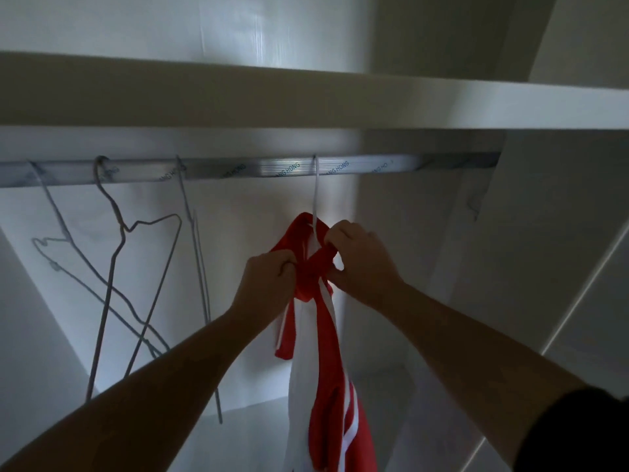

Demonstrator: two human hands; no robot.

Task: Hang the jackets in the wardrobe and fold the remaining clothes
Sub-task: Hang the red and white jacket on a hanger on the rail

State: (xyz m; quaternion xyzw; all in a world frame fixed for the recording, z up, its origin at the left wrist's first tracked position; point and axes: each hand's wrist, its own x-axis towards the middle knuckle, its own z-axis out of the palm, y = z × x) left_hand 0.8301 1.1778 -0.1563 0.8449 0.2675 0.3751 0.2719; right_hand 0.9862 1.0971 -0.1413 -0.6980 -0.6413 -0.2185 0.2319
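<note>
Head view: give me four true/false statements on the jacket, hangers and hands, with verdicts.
1. The jacket hangs on a white hanger hooked over the rail. True.
2. Both hands are off the jacket. False: the left hand and the right hand both grip it near the collar.
3. The empty wire hangers hang to the right of the jacket. False: they hang to its left on the same rail.
4. The jacket is red and white. True.
</note>
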